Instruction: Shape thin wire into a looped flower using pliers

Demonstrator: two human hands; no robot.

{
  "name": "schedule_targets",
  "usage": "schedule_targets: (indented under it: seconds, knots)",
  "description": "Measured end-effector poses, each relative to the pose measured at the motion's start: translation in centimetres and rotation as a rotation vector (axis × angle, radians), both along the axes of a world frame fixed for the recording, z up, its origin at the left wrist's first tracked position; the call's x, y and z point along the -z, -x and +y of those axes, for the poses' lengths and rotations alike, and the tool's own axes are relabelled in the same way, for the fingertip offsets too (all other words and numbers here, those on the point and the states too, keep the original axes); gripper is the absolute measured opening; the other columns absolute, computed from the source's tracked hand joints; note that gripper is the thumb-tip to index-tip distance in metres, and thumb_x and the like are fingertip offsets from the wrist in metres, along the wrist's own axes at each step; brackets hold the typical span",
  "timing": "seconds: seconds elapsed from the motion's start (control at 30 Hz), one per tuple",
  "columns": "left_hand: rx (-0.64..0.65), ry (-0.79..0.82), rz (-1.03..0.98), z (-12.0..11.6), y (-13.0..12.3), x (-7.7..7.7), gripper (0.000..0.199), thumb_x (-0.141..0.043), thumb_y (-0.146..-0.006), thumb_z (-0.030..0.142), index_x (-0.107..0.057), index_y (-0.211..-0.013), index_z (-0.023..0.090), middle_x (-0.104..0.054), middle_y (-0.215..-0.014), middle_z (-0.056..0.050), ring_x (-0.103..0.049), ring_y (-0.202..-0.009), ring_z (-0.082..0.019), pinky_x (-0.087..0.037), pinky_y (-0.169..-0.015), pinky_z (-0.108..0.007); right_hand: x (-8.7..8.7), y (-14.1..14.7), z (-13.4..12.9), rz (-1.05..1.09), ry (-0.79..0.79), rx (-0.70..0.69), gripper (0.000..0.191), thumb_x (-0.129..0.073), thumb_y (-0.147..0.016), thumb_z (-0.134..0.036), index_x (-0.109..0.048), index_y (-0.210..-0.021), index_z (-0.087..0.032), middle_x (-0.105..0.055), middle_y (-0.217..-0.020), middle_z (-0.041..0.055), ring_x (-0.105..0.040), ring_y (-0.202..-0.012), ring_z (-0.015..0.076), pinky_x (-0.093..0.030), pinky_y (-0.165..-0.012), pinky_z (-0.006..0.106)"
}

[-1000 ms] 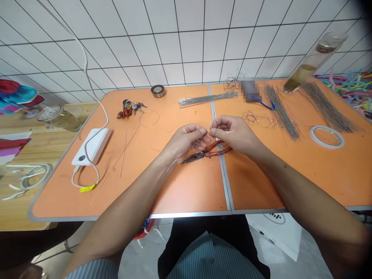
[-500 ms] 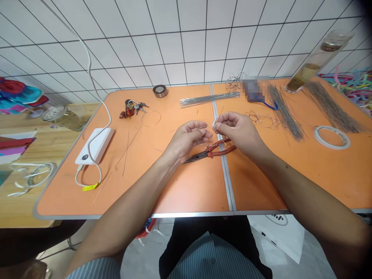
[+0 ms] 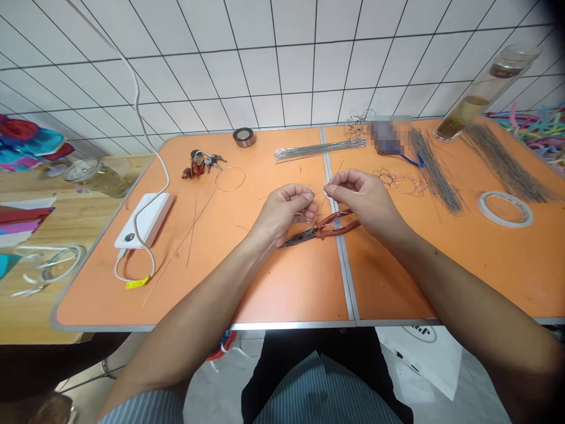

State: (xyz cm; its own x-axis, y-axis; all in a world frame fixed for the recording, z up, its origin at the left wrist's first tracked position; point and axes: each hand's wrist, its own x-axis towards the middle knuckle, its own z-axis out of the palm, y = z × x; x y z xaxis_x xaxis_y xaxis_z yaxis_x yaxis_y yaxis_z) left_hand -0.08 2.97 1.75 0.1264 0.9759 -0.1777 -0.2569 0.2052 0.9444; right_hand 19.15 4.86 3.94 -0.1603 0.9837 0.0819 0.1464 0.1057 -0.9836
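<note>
Over the table's middle, my left hand is closed, its thumb and fingers pinching thin copper-coloured wire. Close beside it on the right, my right hand pinches a thin wire that sticks up past the fingertips. How the wire runs between the two hands is too fine to make out. Beneath them lie long-nose pliers with red handles, their jaws pointing left. Right of my right hand, several bent wire loops lie on the orange table.
Bundles of straight wire lie at the back and right, near a tilted glass bottle. A tape roll, keys, a wire ring and a white power bank with a cable are left. A white ring lies right.
My left hand's fingers have curled in slightly more around the wire. My right hand has barely moved, still pinching its wire.
</note>
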Motion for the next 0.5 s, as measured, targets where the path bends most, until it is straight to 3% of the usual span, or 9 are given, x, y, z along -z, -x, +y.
schedule_targets:
  seconds: [0.13, 0.27, 0.5]
  knots:
    - [-0.003, 0.044, 0.042, 0.6, 1.0, -0.3, 0.018, -0.082, -0.082, 0.029, -0.07, -0.084, 0.016, -0.073, -0.073, -0.003, -0.065, -0.057, -0.013, -0.056, -0.059, -0.027, 0.3, -0.4, 0.5, 0.073, -0.076, 0.058, 0.01, -0.08, -0.086, -0.03, -0.071, -0.086, -0.024, -0.075, -0.093, 0.0036, -0.069, -0.088, 0.0197, -0.057, -0.082, 0.035]
    - [-0.02, 0.077, 0.121, 1.7, 2.8, -0.4, 0.014, -0.081, -0.076, 0.023, -0.069, -0.079, 0.015, -0.072, -0.071, -0.005, -0.065, -0.054, -0.014, -0.055, -0.058, -0.028, 0.2, -0.9, 1.1, 0.082, -0.107, 0.139, 0.012, -0.078, -0.087, -0.031, -0.068, -0.086, -0.026, -0.075, -0.092, 0.0041, -0.069, -0.086, 0.0208, -0.058, -0.077, 0.036]
    - [-0.025, 0.079, 0.324, 2.9, 5.1, 0.9, 0.011, -0.075, -0.076, 0.017, -0.068, -0.068, 0.017, -0.069, -0.068, -0.007, -0.061, -0.057, -0.016, -0.049, -0.059, -0.03, 0.2, -1.3, 1.6, 0.076, -0.07, 0.086, 0.014, -0.079, -0.083, -0.027, -0.065, -0.084, -0.025, -0.071, -0.085, 0.0028, -0.068, -0.079, 0.0192, -0.057, -0.074, 0.035]
